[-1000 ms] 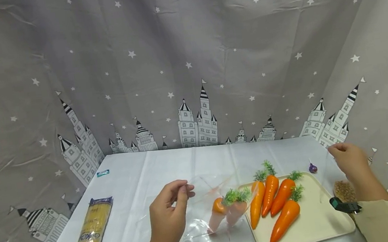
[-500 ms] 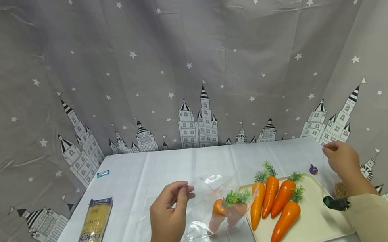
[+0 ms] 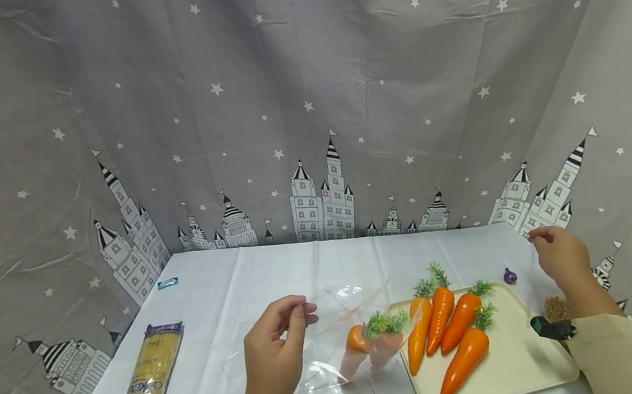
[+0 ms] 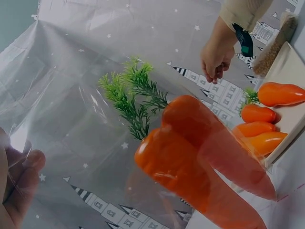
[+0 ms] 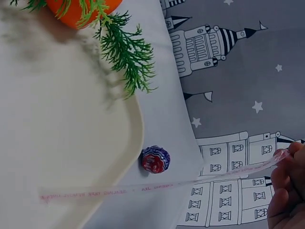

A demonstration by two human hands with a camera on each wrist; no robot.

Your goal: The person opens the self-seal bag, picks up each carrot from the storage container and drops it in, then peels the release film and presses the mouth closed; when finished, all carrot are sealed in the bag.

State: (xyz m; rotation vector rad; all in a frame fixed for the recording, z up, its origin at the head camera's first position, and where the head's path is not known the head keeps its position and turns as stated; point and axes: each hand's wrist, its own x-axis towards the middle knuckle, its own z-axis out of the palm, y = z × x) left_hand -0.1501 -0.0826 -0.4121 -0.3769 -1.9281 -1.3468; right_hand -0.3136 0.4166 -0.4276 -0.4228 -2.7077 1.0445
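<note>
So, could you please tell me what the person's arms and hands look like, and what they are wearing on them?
Both hands are bare, without gloves or rings in sight. The right hand comes out of a long beige sleeve, and a small black and green device sits at that wrist. The left hand shows a bare forearm, with no sleeve or band in view.

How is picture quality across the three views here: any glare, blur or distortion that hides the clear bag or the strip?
Head view: evenly lit, wide-angle bending at the edges; the clear bag shows only by faint glints. Left wrist view: the two bagged carrots loom close and soft, and the film hazes the left hand. Right wrist view: fairly sharp; soft shadow on the tray; the strip is faint, pinched by the right hand.
</note>
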